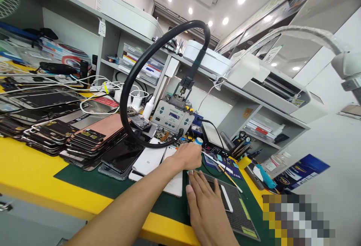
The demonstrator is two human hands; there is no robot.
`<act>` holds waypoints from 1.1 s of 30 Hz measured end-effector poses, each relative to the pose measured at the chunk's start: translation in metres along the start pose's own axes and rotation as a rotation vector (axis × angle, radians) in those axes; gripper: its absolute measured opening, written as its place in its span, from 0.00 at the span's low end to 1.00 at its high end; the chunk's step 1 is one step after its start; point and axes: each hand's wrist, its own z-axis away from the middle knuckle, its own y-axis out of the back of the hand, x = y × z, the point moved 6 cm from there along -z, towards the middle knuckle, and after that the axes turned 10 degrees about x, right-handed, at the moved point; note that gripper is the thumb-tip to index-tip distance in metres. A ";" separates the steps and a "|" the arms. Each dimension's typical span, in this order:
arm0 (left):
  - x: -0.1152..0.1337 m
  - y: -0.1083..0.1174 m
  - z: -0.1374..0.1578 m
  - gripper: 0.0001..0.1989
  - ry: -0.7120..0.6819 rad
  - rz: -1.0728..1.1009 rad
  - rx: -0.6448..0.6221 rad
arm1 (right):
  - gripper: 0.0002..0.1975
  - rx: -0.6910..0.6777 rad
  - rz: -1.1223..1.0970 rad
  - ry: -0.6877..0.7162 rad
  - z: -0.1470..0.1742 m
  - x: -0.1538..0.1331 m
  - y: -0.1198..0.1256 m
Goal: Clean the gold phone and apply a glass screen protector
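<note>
My left hand (188,156) reaches across the bench, fingers curled closed beside a small blue-capped container (198,141). What it grips, if anything, is hidden. My right hand (207,201) lies flat, fingers stretched out, over a dark textured work mat (245,221). Partly under its fingers is a white-framed smartphone (227,198) with a black screen, lying on the mat. White phone parts or phones, one a white back cover (148,161) with a logo, lie beneath and left of my left forearm. A white-handled tool (220,163) and a thin yellow stick (231,179) lie beyond the mat.
A grey soldering station (173,115) stands behind my left hand, its thick black hose (124,84) arching high. Stacked phone screens (96,131) fill the left side. A blue-handled tool (265,176) lies at the right, and a lamp arm (299,30) curves overhead.
</note>
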 end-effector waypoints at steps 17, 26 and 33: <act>0.003 -0.001 0.001 0.13 -0.003 0.004 -0.029 | 0.24 0.214 0.144 -0.077 0.071 0.098 -0.046; 0.009 0.018 0.045 0.18 -0.008 0.048 -0.246 | 0.28 0.232 -0.373 -0.281 0.085 0.170 -0.006; 0.018 0.025 0.074 0.37 0.007 0.023 -0.288 | 0.33 0.295 -0.710 -0.465 0.070 0.166 0.011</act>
